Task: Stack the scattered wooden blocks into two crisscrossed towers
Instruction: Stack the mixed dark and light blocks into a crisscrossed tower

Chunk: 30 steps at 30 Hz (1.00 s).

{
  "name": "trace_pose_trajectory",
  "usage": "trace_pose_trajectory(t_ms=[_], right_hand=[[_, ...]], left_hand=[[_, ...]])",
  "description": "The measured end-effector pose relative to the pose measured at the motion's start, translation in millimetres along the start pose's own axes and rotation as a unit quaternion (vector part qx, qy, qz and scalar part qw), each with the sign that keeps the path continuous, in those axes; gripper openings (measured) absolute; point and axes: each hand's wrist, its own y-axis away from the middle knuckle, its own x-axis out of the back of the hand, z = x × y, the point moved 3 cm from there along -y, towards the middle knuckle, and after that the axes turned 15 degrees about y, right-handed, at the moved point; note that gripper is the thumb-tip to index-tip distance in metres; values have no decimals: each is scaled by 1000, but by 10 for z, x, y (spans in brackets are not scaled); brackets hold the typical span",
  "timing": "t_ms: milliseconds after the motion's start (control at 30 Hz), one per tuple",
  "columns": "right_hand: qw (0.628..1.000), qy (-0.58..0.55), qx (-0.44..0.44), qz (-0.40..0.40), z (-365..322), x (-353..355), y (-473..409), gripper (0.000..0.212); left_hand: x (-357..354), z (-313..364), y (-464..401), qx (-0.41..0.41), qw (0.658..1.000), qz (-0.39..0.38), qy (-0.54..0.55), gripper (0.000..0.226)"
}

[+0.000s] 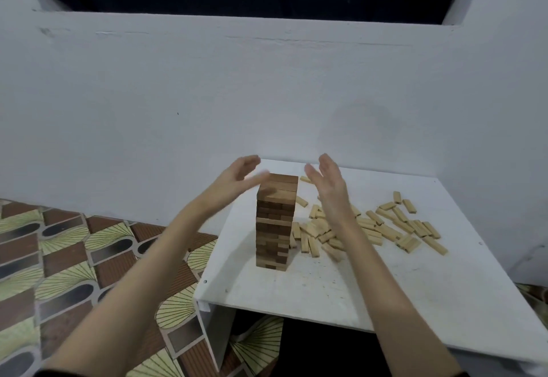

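Hands, left hand (237,176) and right hand (327,182), flat-fingered and holding nothing, flank the crisscrossed tower (275,222); a careless nudge might topple it.

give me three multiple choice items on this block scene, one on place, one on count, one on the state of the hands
1. Where do the loose pale wooden blocks lie relative to the tall brown wooden block tower?
A. to its right
B. to its left
C. on the floor

2. How many towers stand on the white table?
A. none
B. one
C. two

3. How are the hands?
A. both gripping blocks
B. one flat on the table
C. both open, either side of the tower top

Answers:
1 A, the loose blocks spread over the table to the right of the tower.
2 B, only one stack stands there.
3 C, the left hand and right hand have straight fingers and hold nothing; whether the blurred left fingertips touch the tower is unclear.
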Motion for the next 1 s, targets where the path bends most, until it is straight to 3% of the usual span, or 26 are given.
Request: trace_pose_trajectory(t_ms=[67,167,300,433,867,1000], right_hand=[[989,124,30,-68,-64,165,-116,85],[933,310,42,-179,-186,222,-222,107],[876,411,51,-249,-249,92,-301,123],[860,439,64,-252,-249,9,-326,126],[864,433,79,-246,-247,-46,-356,116],[864,431,75,-251,-233,-30,-348,120]], left_hand=[[56,104,-67,19,993,-64,-93,101],[16,193,-196,45,967,-118,-221,112],[-96,260,-322,59,939,-144,-307,118],[-154,279,-372,65,929,-153,-331,115],[-152,210,-399,57,938,-135,-314,106],[-161,206,-400,64,936,-145,-316,112]])
